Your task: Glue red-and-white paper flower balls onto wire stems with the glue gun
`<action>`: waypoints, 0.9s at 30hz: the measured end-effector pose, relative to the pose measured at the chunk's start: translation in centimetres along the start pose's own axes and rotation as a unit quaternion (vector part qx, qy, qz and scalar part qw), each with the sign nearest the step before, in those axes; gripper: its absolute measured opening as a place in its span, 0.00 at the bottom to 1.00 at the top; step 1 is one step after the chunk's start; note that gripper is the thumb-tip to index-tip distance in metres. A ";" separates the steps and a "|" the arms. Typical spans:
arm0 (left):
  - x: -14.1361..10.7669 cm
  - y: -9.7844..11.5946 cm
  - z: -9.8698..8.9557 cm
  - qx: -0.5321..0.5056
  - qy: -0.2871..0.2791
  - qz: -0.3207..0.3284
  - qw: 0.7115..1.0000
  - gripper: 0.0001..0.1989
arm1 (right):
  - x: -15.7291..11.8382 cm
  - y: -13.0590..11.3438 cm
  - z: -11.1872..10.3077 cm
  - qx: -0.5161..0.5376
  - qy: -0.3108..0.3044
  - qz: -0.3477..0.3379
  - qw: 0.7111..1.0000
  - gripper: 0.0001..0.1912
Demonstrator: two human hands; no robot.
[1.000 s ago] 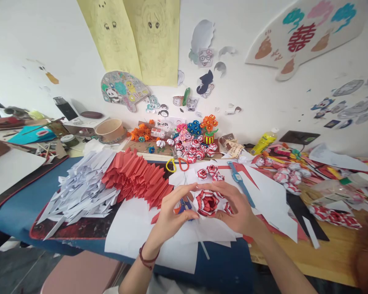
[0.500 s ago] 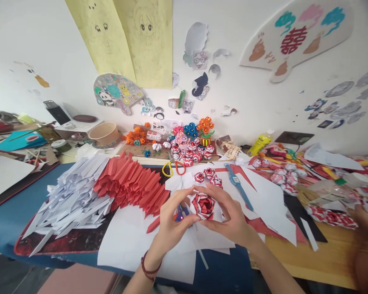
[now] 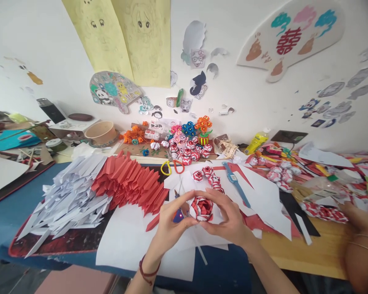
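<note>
Between my two hands is a red and white paper flower (image 3: pixel 201 208), its layered petals facing up toward me. My left hand (image 3: pixel 175 220) curls round its left side, thumb at the lower edge and fingers at the top. From the right, my right hand (image 3: pixel 228 218) curves round it in the same way. Thin wires or sticks lie on the paper beneath. Just beyond my fingers sit several smaller red and white paper flowers (image 3: pixel 207 171). To the left spread folded red paper strips (image 3: pixel 129 183) and a heap of folded white paper strips (image 3: pixel 73 196).
Scissors (image 3: pixel 166 168) with yellow and red handles lie beyond my hands. A blue strap-like item (image 3: pixel 235 183) rests on white sheets. Finished flowers (image 3: pixel 188 152) stand along the wall, near a yellow bottle (image 3: pixel 257 141). Another person's hand (image 3: pixel 360 216) is at the right edge.
The view has shifted slightly. My hands still hold the paper flower, which is turned a little. The other person's hand at the right shows more fully.
</note>
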State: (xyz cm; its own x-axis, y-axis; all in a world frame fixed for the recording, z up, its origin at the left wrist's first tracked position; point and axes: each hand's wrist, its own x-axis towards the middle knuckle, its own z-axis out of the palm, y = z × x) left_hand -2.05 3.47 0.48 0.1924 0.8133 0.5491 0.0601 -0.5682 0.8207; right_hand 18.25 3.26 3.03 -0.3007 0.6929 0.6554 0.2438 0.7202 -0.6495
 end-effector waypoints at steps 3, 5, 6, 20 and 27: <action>0.1 0.4 -0.1 -0.007 0.004 0.008 1.000 0.26 | -0.1 -0.1 0.1 0.033 -0.012 0.019 0.999 0.42; 0.0 0.5 -0.1 -0.023 0.006 0.007 1.000 0.24 | -0.2 -0.1 0.2 0.067 -0.009 0.038 0.997 0.43; -0.1 0.5 -0.1 -0.030 0.010 0.007 0.999 0.24 | -0.3 -0.1 0.3 0.080 -0.001 0.041 0.996 0.43; -0.4 -0.2 -0.2 -0.110 0.009 -0.052 0.993 0.33 | 0.5 0.6 -0.1 0.050 -0.021 0.015 0.998 0.39; -0.6 -1.0 -0.7 -0.102 0.016 -0.055 0.993 0.33 | 2.1 0.1 -0.4 0.031 -0.080 -0.067 0.994 0.44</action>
State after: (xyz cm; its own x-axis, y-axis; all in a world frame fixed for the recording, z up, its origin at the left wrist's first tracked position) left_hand -2.92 3.65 -0.54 0.1651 0.8748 0.4555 -0.1207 -0.4405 0.8896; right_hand 18.05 4.80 4.48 -0.4702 0.5736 0.6708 0.1360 0.7981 -0.5870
